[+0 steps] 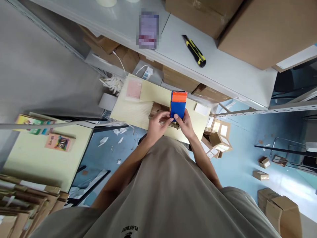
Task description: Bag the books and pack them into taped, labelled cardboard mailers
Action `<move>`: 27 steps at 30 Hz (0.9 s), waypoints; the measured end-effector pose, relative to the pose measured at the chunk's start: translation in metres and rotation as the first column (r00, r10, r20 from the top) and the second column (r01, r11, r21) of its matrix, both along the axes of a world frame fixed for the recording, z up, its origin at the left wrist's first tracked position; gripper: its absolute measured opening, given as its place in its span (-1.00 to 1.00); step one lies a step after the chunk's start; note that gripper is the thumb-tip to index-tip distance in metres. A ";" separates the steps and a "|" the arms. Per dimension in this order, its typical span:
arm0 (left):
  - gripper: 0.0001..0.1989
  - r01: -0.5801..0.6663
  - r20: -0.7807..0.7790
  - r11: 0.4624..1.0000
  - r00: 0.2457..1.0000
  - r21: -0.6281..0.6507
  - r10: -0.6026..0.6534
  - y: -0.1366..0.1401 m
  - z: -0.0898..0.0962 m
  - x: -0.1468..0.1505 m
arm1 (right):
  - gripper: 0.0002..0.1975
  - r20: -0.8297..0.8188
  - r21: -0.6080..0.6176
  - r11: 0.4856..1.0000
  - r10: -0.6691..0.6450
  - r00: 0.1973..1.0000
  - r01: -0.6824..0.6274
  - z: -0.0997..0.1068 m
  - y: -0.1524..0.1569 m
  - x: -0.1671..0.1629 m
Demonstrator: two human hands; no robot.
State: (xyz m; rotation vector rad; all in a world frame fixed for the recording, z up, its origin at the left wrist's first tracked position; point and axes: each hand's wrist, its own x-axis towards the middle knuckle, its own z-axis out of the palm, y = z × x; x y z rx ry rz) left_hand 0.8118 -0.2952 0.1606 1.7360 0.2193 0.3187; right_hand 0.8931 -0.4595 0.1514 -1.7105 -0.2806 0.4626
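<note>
A small blue and orange packet (178, 106) with a dark toothed strip along its far edge is held upright between my hands; its exact kind is unclear. My right hand (185, 125) grips its lower right part, the thumb lying on the blue face. At the lower left corner, my left hand (158, 126) has its fingers curled in and pinched against the packet. Behind and beneath the hands, a brown cardboard piece or opened box (155, 109), partly hidden, lies on the pale yellow table (146, 119).
A yellow-black utility knife (194, 51) and a blurred-out item (148, 30) lie on the white shelf (173, 43) ahead, beside large cartons (260, 33). Cardboard boxes (219, 140) stand right of the table. Flattened cardboard (27, 205) is stacked at lower left, near a side table (74, 165).
</note>
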 end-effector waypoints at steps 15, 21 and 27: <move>-0.45 0.131 -0.234 0.885 0.938 -0.447 -0.257 0.131 0.035 0.038 | -0.24 -0.144 -0.201 0.922 0.307 0.941 -0.332 0.058 0.026 -0.015; -0.63 0.167 -0.253 0.830 0.904 -0.532 -0.344 0.143 0.029 0.036 | -0.29 -0.152 -0.320 0.865 0.356 0.922 -0.387 0.068 0.032 -0.015; -0.58 0.063 -0.265 0.762 0.916 -0.645 -0.301 0.134 0.003 0.025 | -0.27 -0.230 -0.468 0.804 0.289 0.929 -0.366 0.075 0.040 -0.013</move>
